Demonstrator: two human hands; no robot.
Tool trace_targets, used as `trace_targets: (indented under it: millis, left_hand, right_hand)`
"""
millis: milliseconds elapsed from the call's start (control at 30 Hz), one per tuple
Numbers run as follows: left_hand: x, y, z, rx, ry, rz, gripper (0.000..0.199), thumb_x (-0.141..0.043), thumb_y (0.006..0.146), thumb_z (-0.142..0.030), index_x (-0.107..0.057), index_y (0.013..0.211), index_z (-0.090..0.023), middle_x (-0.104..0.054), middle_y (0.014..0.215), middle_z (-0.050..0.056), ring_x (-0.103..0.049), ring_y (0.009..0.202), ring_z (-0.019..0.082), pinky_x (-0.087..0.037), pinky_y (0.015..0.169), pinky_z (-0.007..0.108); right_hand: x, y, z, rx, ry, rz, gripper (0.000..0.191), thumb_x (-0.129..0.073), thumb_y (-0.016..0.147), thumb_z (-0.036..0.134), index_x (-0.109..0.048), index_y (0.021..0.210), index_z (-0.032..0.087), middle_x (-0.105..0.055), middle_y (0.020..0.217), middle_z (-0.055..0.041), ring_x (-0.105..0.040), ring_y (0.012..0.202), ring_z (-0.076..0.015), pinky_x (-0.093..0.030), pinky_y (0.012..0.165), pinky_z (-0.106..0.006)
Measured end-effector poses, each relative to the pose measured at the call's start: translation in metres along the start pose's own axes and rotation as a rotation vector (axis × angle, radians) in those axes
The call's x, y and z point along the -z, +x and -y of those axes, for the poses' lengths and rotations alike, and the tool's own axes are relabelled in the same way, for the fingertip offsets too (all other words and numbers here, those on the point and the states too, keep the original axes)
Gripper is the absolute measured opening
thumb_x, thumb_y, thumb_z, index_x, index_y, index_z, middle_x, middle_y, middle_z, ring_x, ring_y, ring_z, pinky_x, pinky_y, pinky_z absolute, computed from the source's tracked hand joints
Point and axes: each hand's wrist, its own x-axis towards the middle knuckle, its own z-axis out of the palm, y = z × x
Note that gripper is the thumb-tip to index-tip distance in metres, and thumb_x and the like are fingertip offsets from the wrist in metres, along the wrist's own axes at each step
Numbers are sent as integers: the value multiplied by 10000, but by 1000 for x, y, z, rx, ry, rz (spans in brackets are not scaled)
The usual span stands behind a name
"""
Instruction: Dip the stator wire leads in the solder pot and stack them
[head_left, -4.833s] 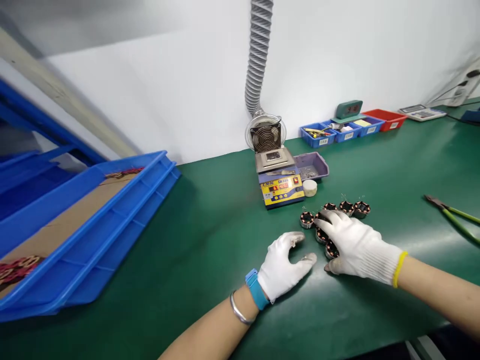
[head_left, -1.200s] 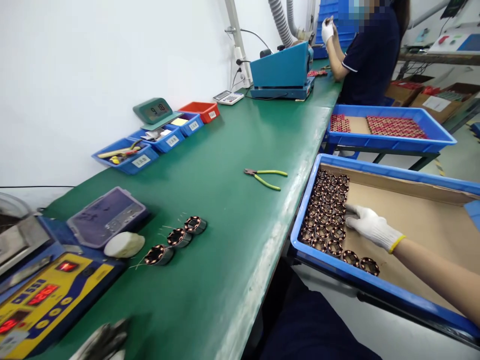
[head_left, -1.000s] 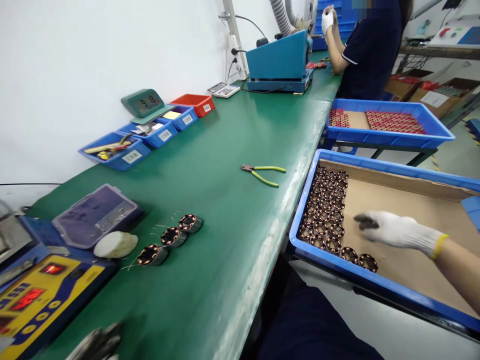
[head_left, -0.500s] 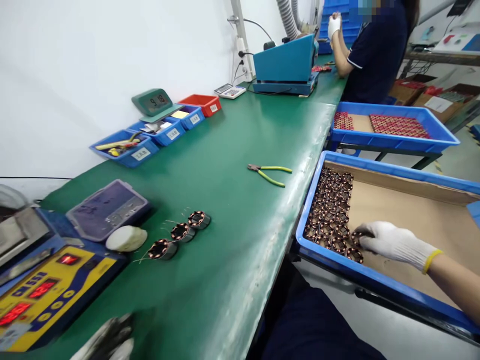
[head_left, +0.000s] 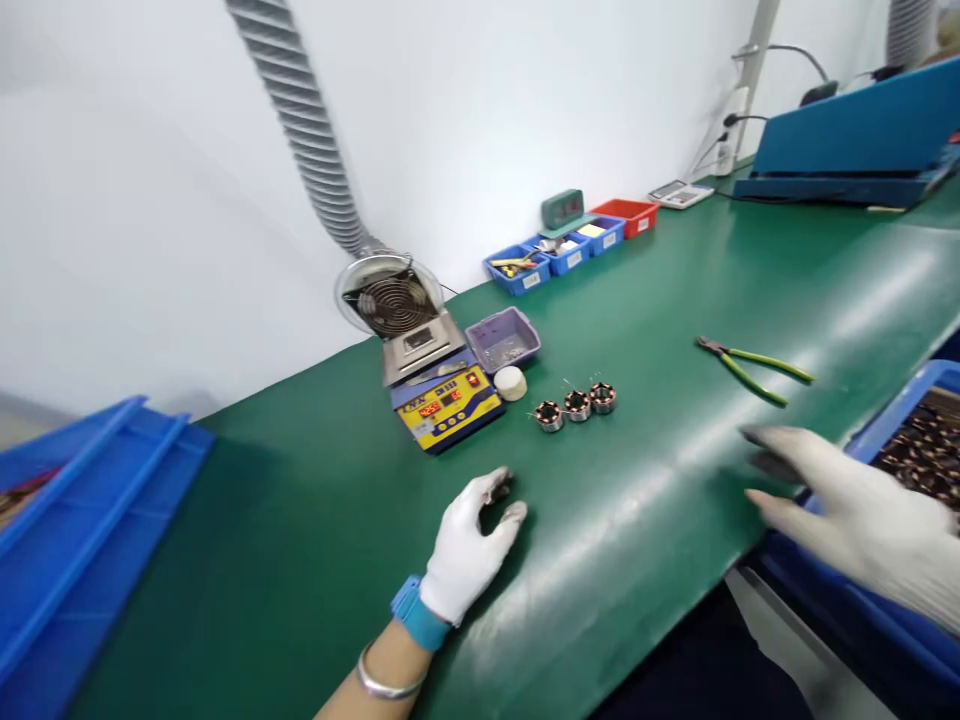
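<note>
Gloved left hand (head_left: pixel 466 548) — fingers loosely curled, empty — near three copper-wound stators (head_left: pixel 577 405); blurred right hand (head_left: pixel 862 510), spread and empty, by the blue tray (head_left: pixel 904 400).

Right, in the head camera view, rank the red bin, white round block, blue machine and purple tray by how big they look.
1. Blue machine, partly out of frame
2. Purple tray
3. Red bin
4. White round block

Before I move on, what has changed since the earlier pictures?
The right hand has let go of a ring in the blue tray and swung left, open, to the edge of the bench. Only three wound rings remain of the cluster first seen there. Those three and the pliers stayed put.
</note>
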Motion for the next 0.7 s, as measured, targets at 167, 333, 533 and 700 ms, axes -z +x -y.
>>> trace_targets:
  millis: [167,333,533,700]
  left_hand:
    - [4,-4,-4,-31,-59,-12,383,-627,845,-319,-610,1196,-167,-703,1140,101,-690,994,223,-562,925,397]
    - [8,-3,-3,-51,-85,2,396,-638,823,-278,-619,1202,-164,-692,1149,99,-672,992,224,-546,932,407]
    - [13,-1,-1,-74,-123,43,403,-667,814,-278,-629,1201,-173,-693,1146,81,-657,997,227,-529,949,402]
    - [17,-2,-3,-82,-114,59,402,-671,817,-296,-635,1196,-163,-694,1142,89,-650,1022,242,-517,966,411]
  right_hand:
    - [-12,62,161,318,-187,72,667,-446,876,514,-280,1510,390,-211,1578,-50,-628,1044,-289,-528,853,-440]
    - [-23,79,225,185,-366,185,609,-468,894,502,-369,1477,354,-331,1425,-165,-638,931,-287,-515,748,-439]
    - [-32,77,230,87,-377,160,658,-456,892,557,-345,1506,348,-283,1437,-182,-627,996,-312,-501,793,-456]
    - [-27,103,225,129,-360,191,694,-279,906,712,-458,1442,309,-412,1362,-166,-620,1015,-309,-477,880,-471]
